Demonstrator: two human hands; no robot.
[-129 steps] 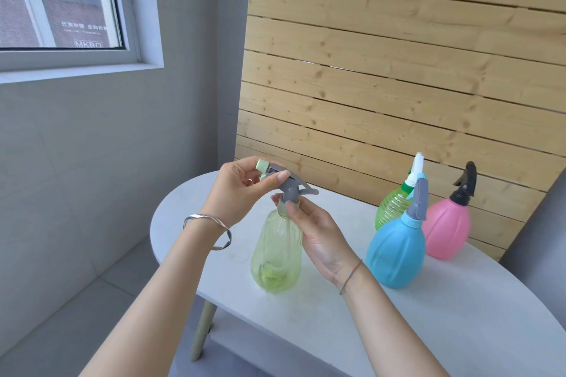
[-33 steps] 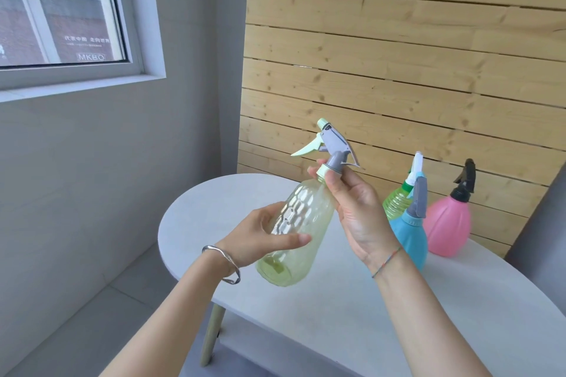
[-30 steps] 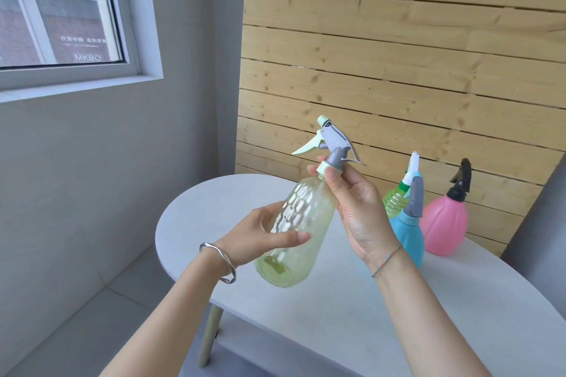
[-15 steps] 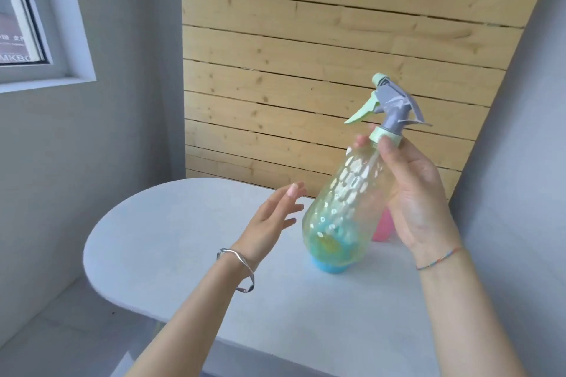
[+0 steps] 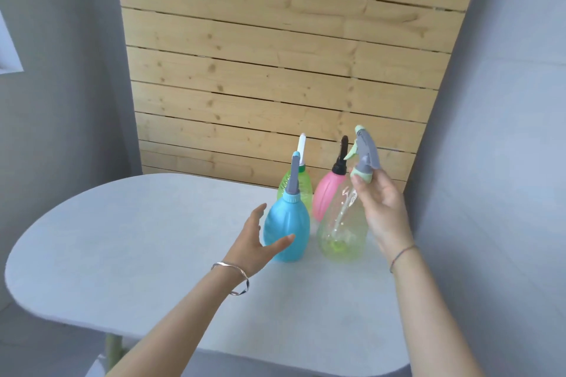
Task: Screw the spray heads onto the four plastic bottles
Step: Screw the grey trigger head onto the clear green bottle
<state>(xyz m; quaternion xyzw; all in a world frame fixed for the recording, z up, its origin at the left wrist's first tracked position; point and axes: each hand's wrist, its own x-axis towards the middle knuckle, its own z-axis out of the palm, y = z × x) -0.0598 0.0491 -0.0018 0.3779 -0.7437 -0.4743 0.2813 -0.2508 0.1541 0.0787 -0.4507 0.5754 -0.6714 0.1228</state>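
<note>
My right hand (image 5: 381, 208) grips the neck of a clear pale-green bottle (image 5: 341, 234), whose base rests on or just above the table. A grey and mint spray head (image 5: 364, 156) sits on that neck. My left hand (image 5: 255, 243) hovers open beside a blue bottle (image 5: 286, 228) that carries a grey spray head (image 5: 293, 176). Behind stand a green ribbed bottle (image 5: 301, 190) with a white spray head (image 5: 302, 148) and a pink bottle (image 5: 327, 193) with a black spray head (image 5: 342, 154).
The bottles stand at the back right of a rounded white table (image 5: 137, 242). A wooden slat wall (image 5: 275, 70) rises behind it, and a grey wall (image 5: 496, 162) stands close on the right. The table's front edge lies near my forearms.
My left hand let go of the clear bottle and opened. My right hand carried the bottle right and down beside the other three. My view turned right.
</note>
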